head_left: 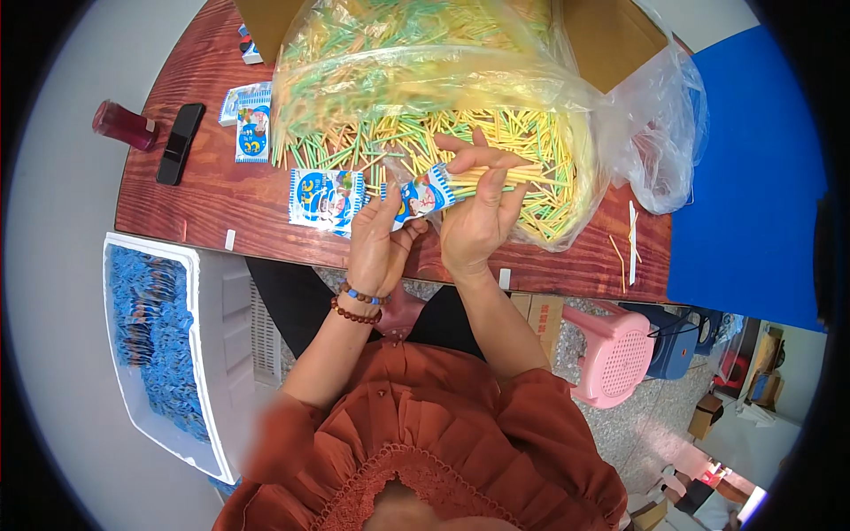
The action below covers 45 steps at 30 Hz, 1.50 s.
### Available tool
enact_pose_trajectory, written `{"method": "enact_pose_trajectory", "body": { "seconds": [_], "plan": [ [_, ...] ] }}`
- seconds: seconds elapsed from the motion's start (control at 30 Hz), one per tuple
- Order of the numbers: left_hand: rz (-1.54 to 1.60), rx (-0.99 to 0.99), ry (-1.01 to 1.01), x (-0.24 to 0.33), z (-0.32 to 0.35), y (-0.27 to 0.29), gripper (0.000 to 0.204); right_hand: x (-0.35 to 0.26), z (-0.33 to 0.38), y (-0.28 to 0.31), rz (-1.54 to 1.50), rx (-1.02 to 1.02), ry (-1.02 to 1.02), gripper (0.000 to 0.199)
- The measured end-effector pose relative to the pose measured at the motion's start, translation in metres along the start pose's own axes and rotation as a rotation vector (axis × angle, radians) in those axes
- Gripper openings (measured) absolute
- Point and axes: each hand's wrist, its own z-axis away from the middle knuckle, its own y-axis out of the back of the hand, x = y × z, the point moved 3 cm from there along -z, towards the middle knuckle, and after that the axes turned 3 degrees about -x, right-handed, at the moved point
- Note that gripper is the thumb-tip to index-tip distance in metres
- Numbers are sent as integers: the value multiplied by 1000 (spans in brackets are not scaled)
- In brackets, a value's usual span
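Near the table's front edge, my left hand (376, 239) pinches a small blue-and-white printed packet (425, 193). Thin yellow and green sticks (496, 175) are gripped between the thumb and fingers of my right hand (478, 221), their left ends at the packet's right end. How far they reach inside it is hidden. Just left of my hands lie more flat packets (323, 199), overlapping on the wood. Behind my hands, a large clear plastic bag (611, 115) lies spread, full of loose yellow, green and orange sticks (354, 142).
Toward the left are a black phone (180, 144), a red bottle (126, 126) and a packet stack (254, 133). A white foam box (195, 354) of blue packets stands below left. Stray sticks (618, 264) lie at right; a pink stool (614, 358) is on the floor.
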Motion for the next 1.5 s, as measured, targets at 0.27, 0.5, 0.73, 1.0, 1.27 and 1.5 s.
{"method": "enact_pose_trajectory", "body": {
  "seconds": [0.27,0.5,0.73,1.0,1.27,1.5],
  "plan": [
    [31,-58,-24,-3,-2,1,20,6,7,-2,34,-101,-20,22],
    [85,-67,-97,-4,-7,-3,26,12,9,-3,87,-159,-190,22],
    [144,-116,-132,0,-17,4,28,11,2,-6,-69,-219,-327,23],
    [363,-182,-164,15,-28,13,32,2,-9,-23,180,-544,-452,64],
    [314,-225,-271,37,-25,19,28,7,-18,-28,490,-698,-190,18],
    [169,-187,-365,81,-17,38,28,13,-46,-71,550,-985,-175,18]
  ]
}}
